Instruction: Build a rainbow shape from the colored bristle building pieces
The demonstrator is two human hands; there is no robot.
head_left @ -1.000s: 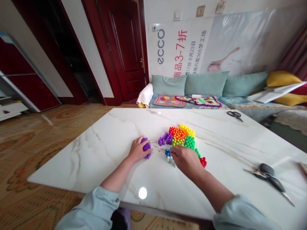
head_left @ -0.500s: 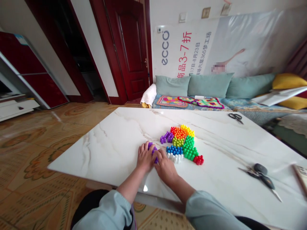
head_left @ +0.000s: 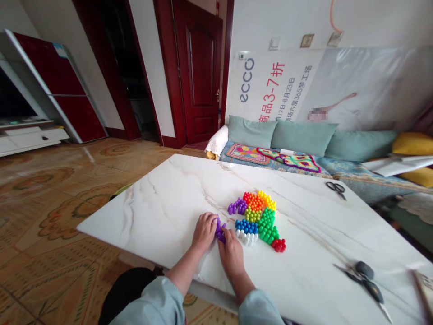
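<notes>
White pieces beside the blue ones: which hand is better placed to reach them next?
Probably the right hand: it is closer to the white pieces, while the left hand is on the other side of the purple pieces both hands touch.

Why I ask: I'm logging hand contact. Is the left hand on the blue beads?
No, the left hand is on purple beads, and the blue beads lie apart to its right.

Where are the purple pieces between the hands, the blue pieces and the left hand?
Purple pieces [head_left: 219, 231]: head view, visible middle.
Blue pieces [head_left: 246, 226]: head view, cluster's middle.
Left hand [head_left: 204, 231]: head view, its back.
</notes>
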